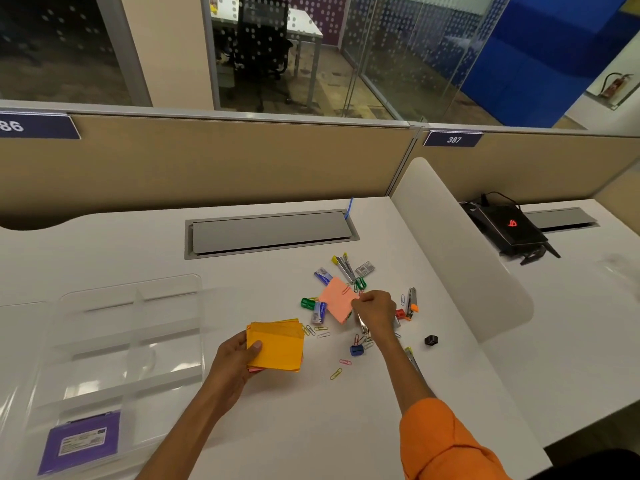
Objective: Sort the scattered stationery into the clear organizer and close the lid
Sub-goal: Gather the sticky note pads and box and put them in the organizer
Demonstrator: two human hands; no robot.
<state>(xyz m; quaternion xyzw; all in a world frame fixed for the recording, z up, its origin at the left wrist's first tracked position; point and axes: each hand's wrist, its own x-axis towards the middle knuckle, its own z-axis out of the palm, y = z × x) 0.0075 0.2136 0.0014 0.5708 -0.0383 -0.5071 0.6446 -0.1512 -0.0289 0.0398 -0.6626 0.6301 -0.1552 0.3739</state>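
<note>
My left hand (239, 358) grips a stack of orange sticky notes (277, 344) just above the white desk. My right hand (375, 310) pinches the edge of a pink sticky note pad (337, 299) in the middle of the scattered stationery. Around it lie a yellow-tipped stapler (344, 268), staple boxes (322, 275), green binder clips (307, 303), a blue sharpener (356, 349) and several coloured paper clips (336, 374). The clear organizer (131, 341) lies open at the left, with a purple packet (81, 441) in its near compartment.
A black clip (431, 340) and an orange-tipped cutter (412, 301) lie right of the pile. A grey cable hatch (270, 233) sits at the back of the desk. A white divider (464, 251) separates the neighbouring desk, which has a black device (509, 226).
</note>
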